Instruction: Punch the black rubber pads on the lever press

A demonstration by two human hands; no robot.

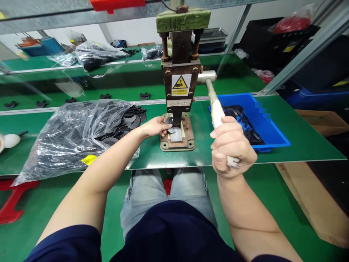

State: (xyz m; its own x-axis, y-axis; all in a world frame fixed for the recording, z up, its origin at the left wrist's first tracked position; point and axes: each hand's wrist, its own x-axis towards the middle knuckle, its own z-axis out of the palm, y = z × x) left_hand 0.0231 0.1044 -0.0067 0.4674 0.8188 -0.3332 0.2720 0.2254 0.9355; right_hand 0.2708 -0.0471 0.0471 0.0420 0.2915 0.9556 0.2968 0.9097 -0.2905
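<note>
A hand press [180, 72] with a yellow warning label stands on the green bench. My right hand [231, 147] is wrapped round the white-taped end of its lever [215, 105], pulled down toward me. My left hand [156, 127] pinches a small dark flat part [172, 130] on the press base plate [177, 140], right under the ram. Just left of that hand lies a heap of similar dark flat parts [131, 122] spilling from a clear plastic bag [76, 134].
A blue bin [268, 123] with dark parts sits right of the press. Behind runs a green conveyor strip [81, 96] carrying a few dark parts. More bags lie on the far bench. A cardboard box [324, 122] stands at the right, a red frame [11, 203] low left.
</note>
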